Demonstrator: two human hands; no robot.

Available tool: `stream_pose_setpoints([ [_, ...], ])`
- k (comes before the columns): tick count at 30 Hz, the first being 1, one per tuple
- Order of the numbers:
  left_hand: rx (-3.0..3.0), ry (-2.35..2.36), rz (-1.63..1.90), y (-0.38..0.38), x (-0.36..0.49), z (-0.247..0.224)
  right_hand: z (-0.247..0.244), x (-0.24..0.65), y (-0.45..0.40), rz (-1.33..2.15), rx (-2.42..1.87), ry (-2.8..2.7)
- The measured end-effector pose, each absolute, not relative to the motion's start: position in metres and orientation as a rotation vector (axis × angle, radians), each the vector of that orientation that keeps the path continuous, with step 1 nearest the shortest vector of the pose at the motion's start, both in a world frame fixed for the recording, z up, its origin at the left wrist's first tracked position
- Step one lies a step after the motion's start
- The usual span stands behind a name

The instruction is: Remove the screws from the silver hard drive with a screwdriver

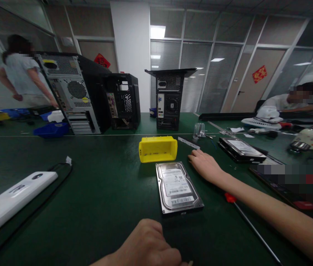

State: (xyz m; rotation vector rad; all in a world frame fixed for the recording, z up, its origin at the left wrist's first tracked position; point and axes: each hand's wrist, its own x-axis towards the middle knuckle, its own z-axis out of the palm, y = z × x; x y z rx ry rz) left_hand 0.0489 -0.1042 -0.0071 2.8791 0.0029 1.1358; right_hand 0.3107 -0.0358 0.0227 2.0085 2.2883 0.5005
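My left hand (pixel 152 245) is at the bottom edge, its fingers curled into a closed shape; whatever they may hold is hidden. Just beyond it a silver hard drive (pixel 174 184) lies label up on the green table. To the right of the drive, my right hand (pixel 205 164) rests palm down on the tabletop, fingers stretched forward, with nothing visible in it. Its fingertips are close to a yellow bin (pixel 158 159) and a thin metal strip (pixel 189 142). A screwdriver (pixel 231 198) with a red handle lies partly under my right forearm.
Computer cases (pixel 87 96) stand at the back, one with its top panel raised (pixel 170 99). A second hard drive (pixel 241 147) lies at right. A white power strip (pixel 18 199) with a black cable is at left. One person stands far left; another sits at right.
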Motion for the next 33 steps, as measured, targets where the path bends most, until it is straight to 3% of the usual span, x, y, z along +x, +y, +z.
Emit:
stream_pose_setpoints([
  [16, 2.907, 0.022, 1.025, -0.106, 0.047, -0.005, 0.031, 0.306, -0.041, 0.419, 2.041, 2.259],
  [33, 2.907, 0.032, 0.949, -0.104, 0.046, -0.005, 0.027, 0.326, -0.046, 0.073, 2.301, 2.555],
])
